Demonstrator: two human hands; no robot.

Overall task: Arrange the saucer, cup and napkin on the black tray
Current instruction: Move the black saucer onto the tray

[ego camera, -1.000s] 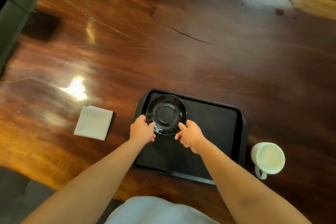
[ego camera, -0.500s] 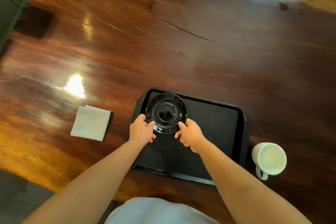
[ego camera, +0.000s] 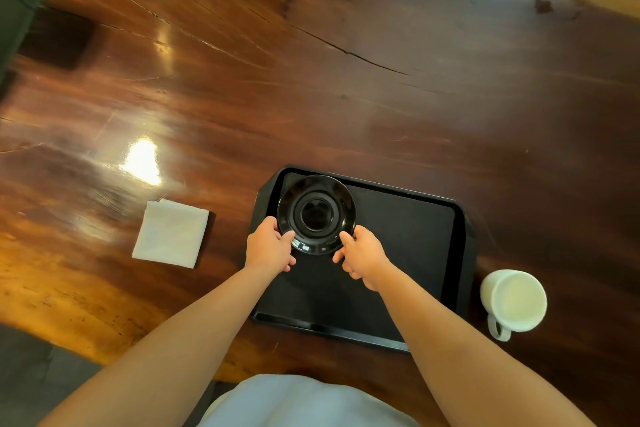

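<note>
The left hand (ego camera: 268,248) and right hand (ego camera: 363,256) each pinch the near rim of the glossy round black saucer (ego camera: 316,214), at the upper left of the rectangular black plastic tray (ego camera: 415,243) mid-frame. A folded white napkin (ego camera: 170,234) lies left of the tray on the polished dark wooden table (ego camera: 346,80); a white ceramic cup (ego camera: 514,300) stands at its lower right.

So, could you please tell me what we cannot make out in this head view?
- Whether the saucer rests on the tray or is held just above it: black on black.
- The left hand and right hand fingertips, tucked under the saucer's rim.
- The cup interior: washed out, contents unclear.
- The tray's near part, hidden by the forearms.
</note>
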